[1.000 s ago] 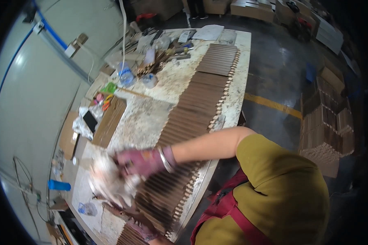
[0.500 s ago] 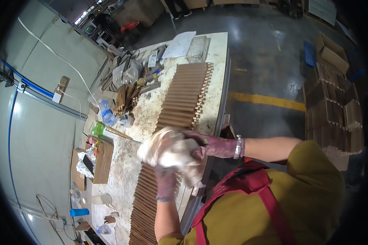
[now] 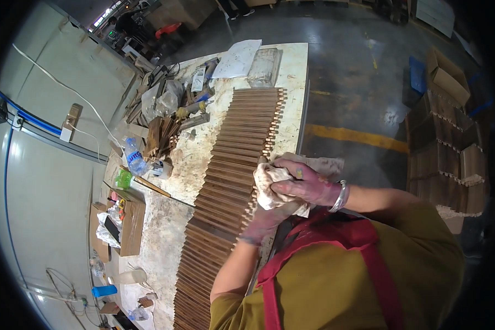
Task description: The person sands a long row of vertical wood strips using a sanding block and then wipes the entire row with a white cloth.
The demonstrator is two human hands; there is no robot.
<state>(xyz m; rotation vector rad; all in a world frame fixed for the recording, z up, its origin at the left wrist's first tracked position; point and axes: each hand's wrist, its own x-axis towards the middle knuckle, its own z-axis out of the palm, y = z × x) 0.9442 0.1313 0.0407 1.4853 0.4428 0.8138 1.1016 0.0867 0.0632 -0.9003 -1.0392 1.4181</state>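
Observation:
A crumpled white rag (image 3: 268, 186) with brown stains is bunched between my hands at the table's near right edge. My right hand (image 3: 312, 184), purple-coloured and wearing a silver bracelet, is closed on it from above. From below, my left hand (image 3: 267, 223) grips the rag's lower part; its fingers are partly hidden by the cloth. A loose end of the rag trails out behind my right hand. Just left of both hands, dark brown wooden strips (image 3: 225, 165) lie side by side in a long row, their notched, paler ends toward the right edge.
A slim stick (image 3: 153, 187), a water bottle (image 3: 134, 157) and a cardboard box (image 3: 132, 223) stand left of the row. Beyond lie wood scraps (image 3: 160, 132) and a plastic-wrapped block (image 3: 264, 67). Stacked wooden pieces (image 3: 440, 154) stand on the floor at right.
Both hands and the rag have moved right and toward me, off the middle of the row. More of the strips shows. The rag is bunched smaller.

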